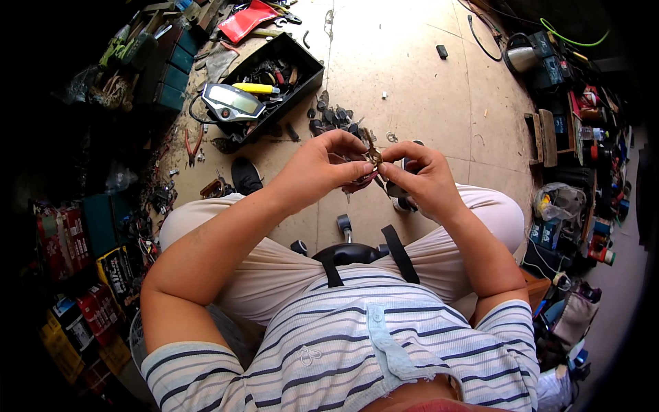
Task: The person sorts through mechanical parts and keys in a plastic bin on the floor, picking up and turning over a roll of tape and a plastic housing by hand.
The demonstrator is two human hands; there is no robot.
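A bunch of metal keys (373, 150) is held up between my two hands, above the floor in front of my knees. My left hand (321, 168) is closed around part of the bunch, with a dark red piece showing under its fingers. Thumb and forefinger of my right hand (424, 177) pinch the bunch from the other side. One key stands upright above the fingertips, and a dark piece hangs near the right hand. The fingers hide how the keys are joined. Just beyond lies a pile of dark-headed keys (335, 118) on the floor.
A black bin (312, 74) of tools stands ahead on the left, with a grey display unit (233, 101) and a yellow-handled tool (256, 88) on top. Red-handled pliers (193, 145) lie beside it. Cluttered shelves line both sides. A wheeled stool base (349, 253) is beneath me.
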